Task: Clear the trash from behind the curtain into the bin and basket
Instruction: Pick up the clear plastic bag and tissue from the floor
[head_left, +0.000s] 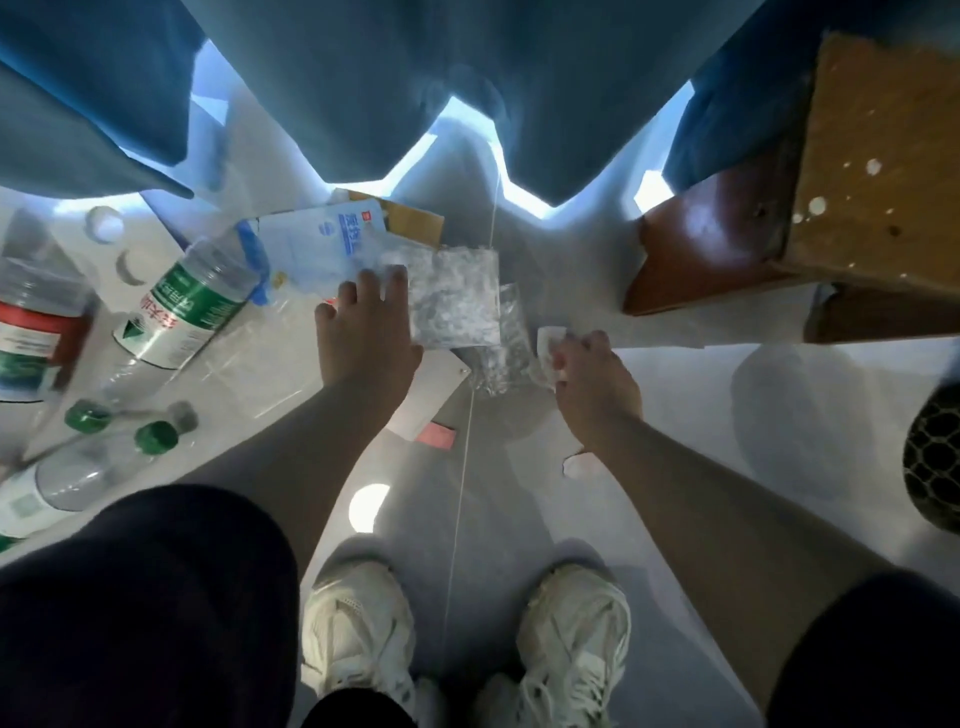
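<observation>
The left hand (366, 332) lay flat with spread fingers (397, 278) on the near left edge of a square sheet of clear bubble wrap (453, 299), which rested on the pale glossy floor (701, 415) just below the hem of the heavy blue curtain (363, 88). The right hand (592, 379) had its fingers pinched together on a small crumpled white paper (550, 345), beside a wrinkled clear plastic bag (501, 358). Far of the wrap lay a flat white and blue carton (317, 239) over brown cardboard (415, 221). At the left lay a large clear plastic bottle (192, 306) with a green label, a second bottle (39, 317) with a red band, and smaller bottles with round green caps (156, 435). At the far right stood a brown wooden piece of furniture (862, 171) with a rough chipboard side, and a dark mesh basket (935, 457) showed at the right edge.
</observation>
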